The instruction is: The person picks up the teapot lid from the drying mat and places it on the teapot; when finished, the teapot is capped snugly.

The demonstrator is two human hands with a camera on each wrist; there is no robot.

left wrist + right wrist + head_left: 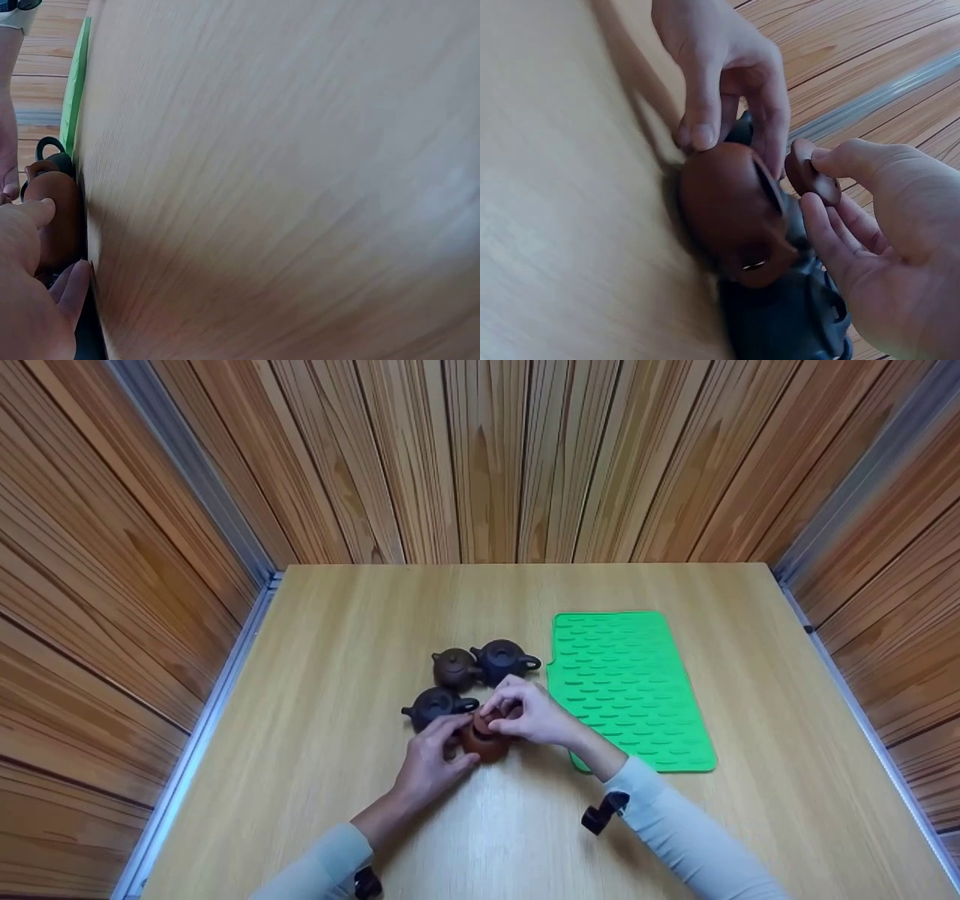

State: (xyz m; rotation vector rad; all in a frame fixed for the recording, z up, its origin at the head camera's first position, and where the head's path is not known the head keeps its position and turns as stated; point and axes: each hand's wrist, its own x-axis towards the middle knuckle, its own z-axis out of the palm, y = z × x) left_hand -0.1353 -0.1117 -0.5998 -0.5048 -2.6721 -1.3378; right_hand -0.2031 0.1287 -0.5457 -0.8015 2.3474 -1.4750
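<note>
A reddish-brown teapot [487, 748] stands on the table, its top opening uncovered in the right wrist view, where the teapot [718, 191] shows its handle toward the bottom. My left hand [433, 763] holds the pot's left side between thumb and fingers. In the left wrist view, the left hand's thumb lies against the teapot [60, 217]. Just above the opening, my right hand [538, 716] pinches the matching lid [810, 174] by its knob, tilted and apart from the pot. Close behind stand a black teapot [433, 706], a small dark-brown teapot [454, 668] and another black teapot [501, 660].
A green textured mat [626, 690] lies right of the teapots, partly under the right forearm. Wood-plank walls [487, 465] rise behind and on both sides of the wooden table [337, 660]. Dark camera mounts [604, 812] are worn at the wrists.
</note>
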